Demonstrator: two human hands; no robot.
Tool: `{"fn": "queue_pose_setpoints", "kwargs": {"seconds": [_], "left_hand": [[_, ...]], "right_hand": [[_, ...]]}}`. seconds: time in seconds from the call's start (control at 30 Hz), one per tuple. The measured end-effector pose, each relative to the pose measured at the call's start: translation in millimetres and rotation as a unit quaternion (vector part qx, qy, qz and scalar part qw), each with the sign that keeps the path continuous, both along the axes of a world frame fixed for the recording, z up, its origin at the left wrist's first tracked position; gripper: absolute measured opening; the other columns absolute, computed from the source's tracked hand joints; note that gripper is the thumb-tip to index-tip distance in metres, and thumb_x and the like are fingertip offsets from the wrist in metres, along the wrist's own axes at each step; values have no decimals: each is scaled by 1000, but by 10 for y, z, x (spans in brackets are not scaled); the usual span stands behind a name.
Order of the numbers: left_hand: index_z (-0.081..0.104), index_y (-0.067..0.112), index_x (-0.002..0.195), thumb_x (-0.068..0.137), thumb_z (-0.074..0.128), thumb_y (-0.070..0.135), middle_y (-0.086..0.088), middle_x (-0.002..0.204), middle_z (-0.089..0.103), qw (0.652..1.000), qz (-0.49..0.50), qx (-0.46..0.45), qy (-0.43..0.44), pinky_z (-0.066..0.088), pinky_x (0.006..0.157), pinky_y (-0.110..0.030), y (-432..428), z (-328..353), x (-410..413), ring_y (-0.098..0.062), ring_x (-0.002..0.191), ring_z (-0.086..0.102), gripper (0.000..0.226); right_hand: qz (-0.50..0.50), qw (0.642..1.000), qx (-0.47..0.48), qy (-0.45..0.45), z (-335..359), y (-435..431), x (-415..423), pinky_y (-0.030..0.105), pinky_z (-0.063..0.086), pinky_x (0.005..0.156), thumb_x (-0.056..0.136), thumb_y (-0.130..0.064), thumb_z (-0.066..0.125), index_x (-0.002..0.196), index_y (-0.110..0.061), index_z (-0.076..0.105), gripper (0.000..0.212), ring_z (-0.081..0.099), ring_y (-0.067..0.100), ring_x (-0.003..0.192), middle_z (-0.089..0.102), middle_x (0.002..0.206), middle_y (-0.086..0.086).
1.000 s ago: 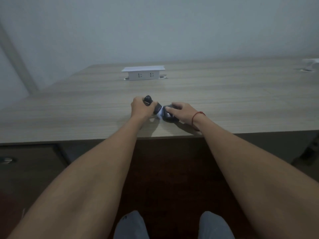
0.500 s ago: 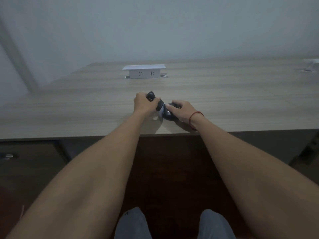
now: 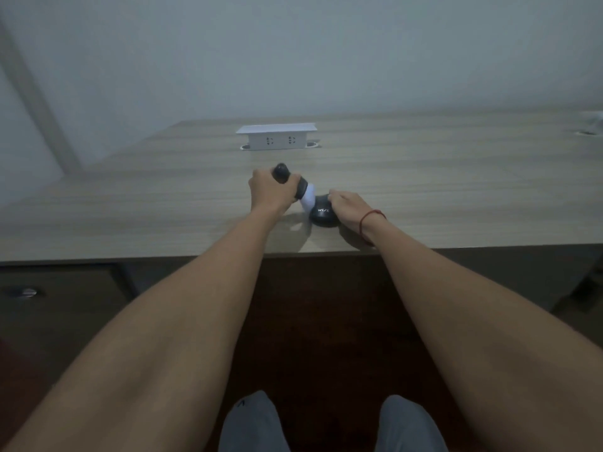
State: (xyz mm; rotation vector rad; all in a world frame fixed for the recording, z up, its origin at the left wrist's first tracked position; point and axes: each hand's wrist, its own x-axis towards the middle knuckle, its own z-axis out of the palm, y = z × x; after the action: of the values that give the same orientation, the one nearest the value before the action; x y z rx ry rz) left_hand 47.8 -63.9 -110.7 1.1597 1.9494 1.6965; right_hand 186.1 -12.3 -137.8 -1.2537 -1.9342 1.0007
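A small device with a round black base [image 3: 321, 216], a white neck [image 3: 308, 201] and a black handle [image 3: 284, 175] leans on the wooden desk [image 3: 424, 190] near its front edge. My left hand [image 3: 269, 190] grips the black handle, which tilts up and to the left. My right hand [image 3: 347, 208], with a red string on the wrist, holds the round base from the right side. White lettering shows on the base.
A white pop-up socket box [image 3: 276, 137] stands at the middle back of the desk. A second white fitting [image 3: 592, 125] shows at the far right edge. A dark drawer unit with a knob [image 3: 23, 292] sits under the desk on the left. My knees [image 3: 332, 422] are below.
My left hand has pulled the black handle up and left, away from the base, so the white neck now shows between my hands. My right hand stays on the base.
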Motion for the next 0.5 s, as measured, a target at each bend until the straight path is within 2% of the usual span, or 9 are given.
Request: {"fn": "queue_pose_setpoints", "kwargs": {"seconds": [0.03, 0.1, 0.17, 0.2, 0.27, 0.37, 0.43, 0.5], "left_hand": [[69, -4, 97, 78, 75, 21, -19, 100, 70, 1000, -12, 16, -22, 63, 72, -42, 3, 48, 10, -30, 91, 70, 32], [69, -2, 93, 79, 75, 22, -17, 97, 70, 1000, -26, -3, 17, 62, 74, -39, 4, 20, 25, -28, 89, 70, 28], [70, -1, 93, 82, 73, 22, -14, 94, 70, 995, 1, -44, 87, 54, 75, -28, -57, -120, 41, -23, 84, 66, 26], [70, -1, 93, 83, 72, 22, -15, 94, 69, 993, 21, -53, 106, 50, 72, -26, -83, -181, 33, -23, 83, 65, 25], [70, -1, 91, 82, 71, 23, -15, 90, 69, 993, 34, -33, 104, 48, 71, -26, -82, -218, 18, -25, 84, 66, 25], [72, 2, 89, 73, 74, 31, -12, 88, 72, 1000, 0, 17, 22, 60, 77, -34, -55, -129, 65, -25, 85, 70, 34], [72, 1, 90, 76, 74, 28, -11, 88, 71, 997, 4, 0, 72, 57, 73, -30, -87, -147, 95, -25, 85, 69, 30], [70, 0, 93, 81, 73, 23, -13, 92, 70, 991, 8, -25, 131, 52, 71, -29, -118, -178, 68, -25, 86, 68, 26]], "right_hand": [[6, 1000, -3, -4, -3, 9, 1, 28, 35, 70, 98, -14, 36, 99, -2, 62, 29, 52, 23, 100, 58, 107, 15], [5, 1000, -6, -7, -18, 33, 2, 29, 37, 88, 99, -12, 36, 119, 6, 57, 35, 51, 30, 118, 57, 124, 21], [1, 1000, -8, -4, -21, 20, 0, 26, 26, 107, 100, -15, 37, 142, 4, 37, 47, 35, 29, 139, 38, 150, 19], [5, 1000, -6, -5, -23, 16, -1, 25, 21, 111, 100, -17, 37, 147, 0, 29, 51, 29, 26, 143, 30, 155, 17], [6, 1000, -9, -5, -45, 18, 2, 24, 20, 111, 100, -18, 37, 151, -4, 21, 55, 25, 25, 144, 24, 158, 15], [6, 1000, -16, -12, -39, 19, -11, 27, 21, 112, 100, -20, 36, 152, -5, 17, 58, 26, 26, 144, 25, 157, 16], [1, 1000, -22, -12, -20, 6, -21, 29, 22, 113, 99, -22, 36, 152, -5, 17, 58, 27, 27, 143, 25, 157, 16], [-5, 1000, -23, -20, -20, 12, -25, 32, 27, 110, 99, -23, 36, 148, -3, 25, 54, 35, 29, 138, 34, 152, 18]]}}
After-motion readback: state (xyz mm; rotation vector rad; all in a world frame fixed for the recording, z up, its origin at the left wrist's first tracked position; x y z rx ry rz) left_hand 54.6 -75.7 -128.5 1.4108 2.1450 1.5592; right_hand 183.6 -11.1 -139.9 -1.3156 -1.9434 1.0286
